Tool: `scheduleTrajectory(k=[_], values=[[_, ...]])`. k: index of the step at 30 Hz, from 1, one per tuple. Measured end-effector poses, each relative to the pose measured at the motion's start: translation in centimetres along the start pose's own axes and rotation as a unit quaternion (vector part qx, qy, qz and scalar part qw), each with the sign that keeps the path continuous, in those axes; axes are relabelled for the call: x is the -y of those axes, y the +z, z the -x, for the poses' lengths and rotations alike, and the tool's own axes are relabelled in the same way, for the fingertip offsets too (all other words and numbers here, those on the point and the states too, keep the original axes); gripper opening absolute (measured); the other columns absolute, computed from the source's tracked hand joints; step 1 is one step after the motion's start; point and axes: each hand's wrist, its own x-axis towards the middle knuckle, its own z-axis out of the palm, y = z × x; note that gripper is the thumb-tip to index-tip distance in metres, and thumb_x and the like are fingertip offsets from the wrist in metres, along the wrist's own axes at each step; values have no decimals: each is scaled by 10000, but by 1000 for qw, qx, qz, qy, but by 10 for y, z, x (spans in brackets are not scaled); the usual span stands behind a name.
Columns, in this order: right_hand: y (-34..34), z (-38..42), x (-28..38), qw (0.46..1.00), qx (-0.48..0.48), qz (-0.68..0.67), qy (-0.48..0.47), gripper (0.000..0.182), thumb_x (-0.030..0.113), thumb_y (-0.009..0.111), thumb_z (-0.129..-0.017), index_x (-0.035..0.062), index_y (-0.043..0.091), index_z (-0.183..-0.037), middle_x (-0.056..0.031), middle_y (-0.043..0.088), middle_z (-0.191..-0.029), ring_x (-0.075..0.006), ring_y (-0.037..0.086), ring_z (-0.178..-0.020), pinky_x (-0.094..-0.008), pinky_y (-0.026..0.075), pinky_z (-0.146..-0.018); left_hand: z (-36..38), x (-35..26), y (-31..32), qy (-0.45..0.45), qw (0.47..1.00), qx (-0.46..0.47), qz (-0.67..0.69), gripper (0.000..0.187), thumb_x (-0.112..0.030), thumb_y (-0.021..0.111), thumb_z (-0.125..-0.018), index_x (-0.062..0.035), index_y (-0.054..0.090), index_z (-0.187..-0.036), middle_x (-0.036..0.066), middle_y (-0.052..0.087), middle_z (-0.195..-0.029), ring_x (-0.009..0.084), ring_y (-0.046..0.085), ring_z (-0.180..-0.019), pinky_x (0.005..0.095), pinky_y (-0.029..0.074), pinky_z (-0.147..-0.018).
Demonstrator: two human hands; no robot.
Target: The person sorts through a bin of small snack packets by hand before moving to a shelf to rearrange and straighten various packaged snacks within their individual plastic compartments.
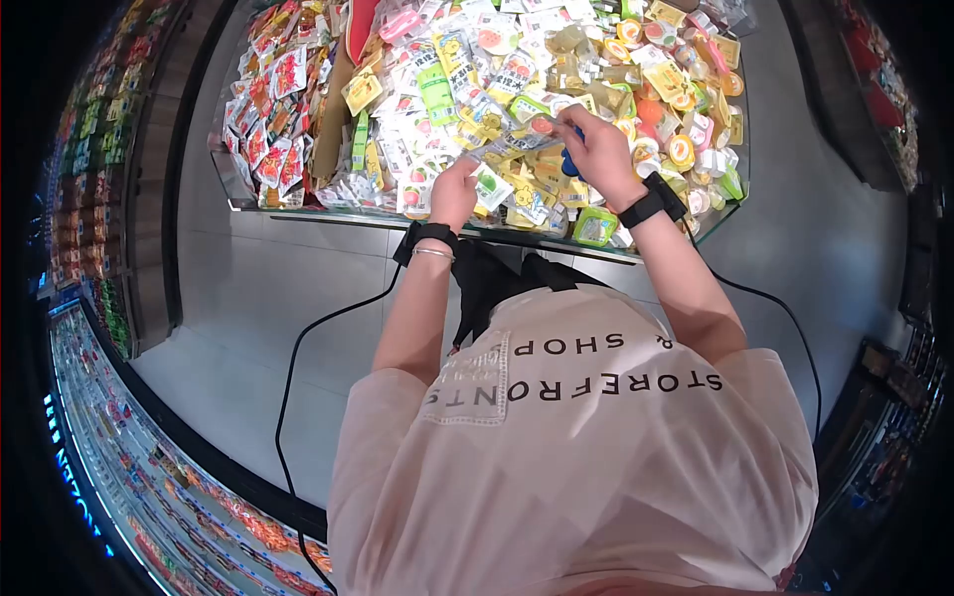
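Observation:
Over a glass-walled bin (pixel 417 218) full of small packaged snacks, both of my hands grip a clear, shiny packet (pixel 522 141) stretched between them. Its left end is pinched by my left hand (pixel 455 191), just above white and green packets near the front edge. My right hand (pixel 599 154) closes on the other end, slightly higher, over yellow packets. A dark blue round object (pixel 569 164) shows right beside the fingers of my right hand. White packets with fruit pictures (pixel 417 174) lie left of the middle, and small jelly cups (pixel 682 150) lie to the right.
Red and white packets (pixel 289 72) fill a left section behind a brown cardboard divider (pixel 332 124). Stocked shelves (pixel 94 139) line the left side, and a lit display case (pixel 149 477) stands at lower left. Black cables (pixel 282 417) hang from both wristbands.

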Motion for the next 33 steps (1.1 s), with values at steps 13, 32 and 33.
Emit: scheduleTrajectory(k=[13, 32, 33], values=[[8, -102, -6, 991, 55, 116, -38, 172, 237, 581, -859, 130, 644, -979, -156, 658, -779, -348, 635, -763, -434, 491, -678, -12, 2, 15, 17, 972, -213, -100, 284, -58, 699, -758, -18, 591, -1018, 177, 583, -1000, 373, 555, -952, 431, 462, -814], [32, 41, 30, 822, 36, -508, 256, 109, 75, 634, -886, 71, 552, -958, 0, 604, -762, -50, 545, -641, -199, 417, -573, 5, -44, -19, -181, 695, -36, 695, 191, -201, 662, -899, -77, 563, -1005, 41, 605, -874, 111, 545, -714, 232, 446, -620], [36, 55, 20, 828, 71, -482, 279, 110, 67, 635, -882, 69, 547, -948, -6, 605, -747, -58, 558, -628, -201, 424, -567, 1, -35, -16, -180, 695, -36, 695, 191, -201, 662, -899, -77, 563, -1005, 41, 605, -874, 111, 545, -714, 232, 446, -620]])
